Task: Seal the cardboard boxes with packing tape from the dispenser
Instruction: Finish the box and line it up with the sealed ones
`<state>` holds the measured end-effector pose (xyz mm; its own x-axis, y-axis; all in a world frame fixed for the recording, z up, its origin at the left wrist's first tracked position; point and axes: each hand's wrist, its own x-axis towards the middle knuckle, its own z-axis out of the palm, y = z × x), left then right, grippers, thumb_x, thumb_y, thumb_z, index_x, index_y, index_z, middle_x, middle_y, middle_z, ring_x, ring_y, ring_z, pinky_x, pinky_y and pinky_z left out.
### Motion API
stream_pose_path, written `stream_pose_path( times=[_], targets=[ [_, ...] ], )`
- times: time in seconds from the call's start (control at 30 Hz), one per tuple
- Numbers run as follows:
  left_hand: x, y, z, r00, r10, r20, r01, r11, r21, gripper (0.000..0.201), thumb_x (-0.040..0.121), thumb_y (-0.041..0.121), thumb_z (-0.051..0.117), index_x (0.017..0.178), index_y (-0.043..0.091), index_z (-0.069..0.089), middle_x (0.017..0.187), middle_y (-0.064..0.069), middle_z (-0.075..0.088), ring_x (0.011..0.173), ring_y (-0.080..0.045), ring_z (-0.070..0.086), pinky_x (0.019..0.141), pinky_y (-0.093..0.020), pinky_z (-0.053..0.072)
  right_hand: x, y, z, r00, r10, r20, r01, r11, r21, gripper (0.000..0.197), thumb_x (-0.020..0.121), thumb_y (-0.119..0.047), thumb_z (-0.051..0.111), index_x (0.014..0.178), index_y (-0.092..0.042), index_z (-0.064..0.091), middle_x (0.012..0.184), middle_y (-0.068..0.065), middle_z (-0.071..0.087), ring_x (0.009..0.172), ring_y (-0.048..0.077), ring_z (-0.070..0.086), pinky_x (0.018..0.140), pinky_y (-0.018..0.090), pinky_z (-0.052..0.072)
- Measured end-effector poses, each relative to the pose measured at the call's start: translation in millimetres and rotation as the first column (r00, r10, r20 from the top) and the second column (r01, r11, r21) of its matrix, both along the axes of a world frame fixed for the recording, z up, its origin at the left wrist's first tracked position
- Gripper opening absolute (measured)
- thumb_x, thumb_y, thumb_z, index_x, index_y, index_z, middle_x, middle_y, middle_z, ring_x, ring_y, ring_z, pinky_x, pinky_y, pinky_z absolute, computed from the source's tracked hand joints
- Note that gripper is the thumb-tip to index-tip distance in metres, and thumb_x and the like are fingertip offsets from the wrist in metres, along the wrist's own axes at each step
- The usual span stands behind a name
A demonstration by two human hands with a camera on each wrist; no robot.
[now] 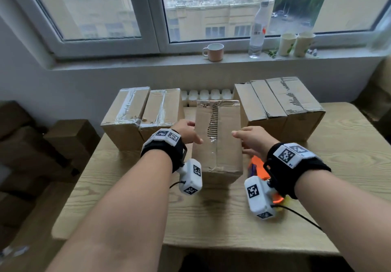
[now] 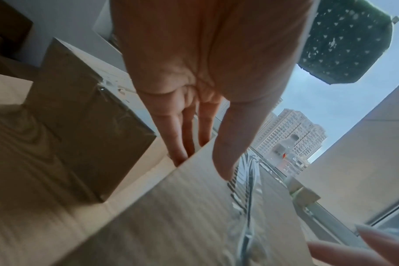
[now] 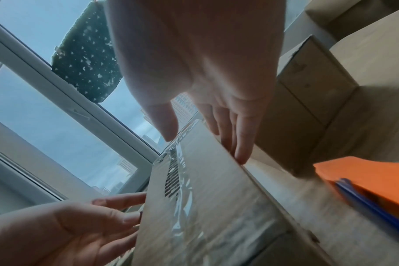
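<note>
A tall cardboard box (image 1: 218,140) stands in the middle of the wooden table (image 1: 211,218), a torn strip and glossy clear tape (image 2: 246,207) running along its top seam. My left hand (image 1: 188,132) is at its left side, thumb lying on the top (image 2: 171,216), straight fingers (image 2: 180,154) down the side. My right hand (image 1: 247,140) is at the right edge; in the right wrist view its fingers (image 3: 239,154) touch that edge of the box (image 3: 216,198) and the thumb hovers above. An orange tape dispenser (image 1: 256,166) lies on the table under my right wrist, also seen as an orange and blue dispenser (image 3: 365,180).
Two taped boxes (image 1: 124,115) stand at the back left, and larger untaped boxes (image 1: 281,104) at the back right. A mug (image 1: 213,52), a bottle (image 1: 258,28) and paper cups (image 1: 296,44) sit on the windowsill. Brown boxes (image 1: 69,140) are stacked on the floor at left.
</note>
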<state>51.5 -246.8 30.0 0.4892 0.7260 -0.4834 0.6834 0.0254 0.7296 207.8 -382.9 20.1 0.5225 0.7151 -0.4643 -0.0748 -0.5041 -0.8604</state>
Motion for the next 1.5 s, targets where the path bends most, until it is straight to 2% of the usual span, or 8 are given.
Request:
stream_pose_path(
  times=[0.27, 0.5, 0.6, 0.7, 0.97, 1.1, 1.23, 1.5],
  targets=[
    [33.3, 69.5, 8.9, 0.981, -0.125, -0.15, 0.159, 0.957, 0.244, 0.074, 0.074, 0.002, 0.078, 0.14, 0.015, 0.047, 0.128, -0.007, 0.06, 0.115, -0.026, 0.056, 0.097, -0.032, 0.045, 18.1, 69.5, 13.3, 1.0, -0.03, 0.005, 0.03, 0.999, 0.046, 0.03, 0.09, -0.018, 0.064, 0.114, -0.001, 0.056, 0.121, 0.014, 0.059, 0.115, 0.028, 0.057, 0.105, 0.044, 0.043],
    [53.5, 128.1, -9.8, 0.977, -0.067, -0.204, 0.118, 0.961, 0.251, 0.064, 0.071, 0.0, 0.077, 0.13, 0.016, 0.057, 0.122, -0.005, 0.065, 0.113, -0.026, 0.06, 0.095, -0.036, 0.05, 67.1, 140.6, -45.4, 0.999, -0.008, 0.046, 0.005, 0.997, 0.073, 0.1, 0.044, -0.058, 0.069, 0.132, -0.012, 0.056, 0.13, 0.004, 0.06, 0.122, 0.021, 0.054, 0.108, 0.046, 0.04],
    [58.6, 144.9, -21.5, 0.963, -0.044, -0.268, 0.131, 0.94, 0.314, 0.034, 0.076, 0.0, 0.071, 0.103, 0.017, 0.06, 0.116, -0.006, 0.066, 0.11, -0.027, 0.06, 0.091, -0.031, 0.05, 58.4, 152.3, -34.6, 1.0, -0.017, -0.006, 0.017, 0.998, 0.067, 0.081, 0.063, -0.044, 0.075, 0.133, -0.009, 0.055, 0.132, 0.005, 0.058, 0.121, 0.022, 0.054, 0.107, 0.044, 0.041],
    [61.8, 151.9, -30.7, 0.937, -0.014, -0.348, 0.153, 0.915, 0.374, 0.034, 0.081, 0.005, 0.067, 0.114, 0.012, 0.061, 0.121, -0.009, 0.063, 0.111, -0.029, 0.058, 0.087, -0.03, 0.046, 46.4, 159.3, -25.3, 0.997, -0.03, -0.065, 0.032, 0.999, 0.036, 0.055, 0.089, -0.021, 0.066, 0.138, -0.004, 0.048, 0.133, 0.011, 0.056, 0.12, 0.023, 0.054, 0.106, 0.041, 0.042],
    [78.9, 152.2, -45.4, 0.883, 0.026, -0.469, 0.196, 0.887, 0.418, 0.045, 0.084, 0.013, 0.066, 0.127, 0.015, 0.054, 0.133, -0.011, 0.051, 0.12, -0.029, 0.05, 0.096, -0.036, 0.044, 54.9, 161.5, -29.7, 0.991, -0.017, -0.135, 0.024, 0.998, 0.05, 0.037, 0.096, -0.009, 0.054, 0.132, 0.001, 0.051, 0.128, 0.016, 0.058, 0.121, 0.026, 0.055, 0.097, 0.035, 0.048],
    [93.2, 150.3, -43.2, 0.885, 0.047, -0.464, 0.193, 0.869, 0.455, 0.04, 0.084, 0.016, 0.064, 0.124, 0.019, 0.059, 0.131, -0.011, 0.049, 0.123, -0.03, 0.045, 0.098, -0.036, 0.042, 63.7, 148.7, -25.7, 0.986, 0.027, 0.164, -0.029, 1.0, 0.005, 0.029, 0.094, -0.016, 0.056, 0.12, -0.006, 0.064, 0.106, 0.005, 0.066, 0.105, 0.02, 0.061, 0.093, 0.036, 0.051],
    [127.8, 141.4, -34.2, 0.906, -0.016, -0.422, 0.25, 0.826, 0.506, 0.034, 0.081, 0.017, 0.06, 0.114, 0.023, 0.067, 0.125, -0.008, 0.058, 0.118, -0.028, 0.052, 0.094, -0.031, 0.044, 83.9, 118.6, -9.0, 0.703, 0.146, 0.696, -0.046, 0.986, -0.161, 0.023, 0.09, -0.025, 0.053, 0.101, -0.023, 0.072, 0.1, -0.001, 0.07, 0.094, 0.019, 0.061, 0.084, 0.027, 0.047],
    [220.5, 121.5, -22.4, 0.925, -0.184, -0.334, 0.339, 0.795, 0.503, 0.044, 0.086, 0.031, 0.063, 0.126, 0.016, 0.056, 0.129, -0.013, 0.05, 0.117, -0.03, 0.052, 0.095, -0.035, 0.043, 141.7, 53.2, -6.4, 0.631, -0.041, 0.775, 0.298, 0.935, -0.193, 0.021, 0.085, -0.038, 0.061, 0.081, -0.019, 0.066, 0.088, 0.007, 0.068, 0.081, 0.026, 0.057, 0.069, 0.029, 0.043]
  ],
)
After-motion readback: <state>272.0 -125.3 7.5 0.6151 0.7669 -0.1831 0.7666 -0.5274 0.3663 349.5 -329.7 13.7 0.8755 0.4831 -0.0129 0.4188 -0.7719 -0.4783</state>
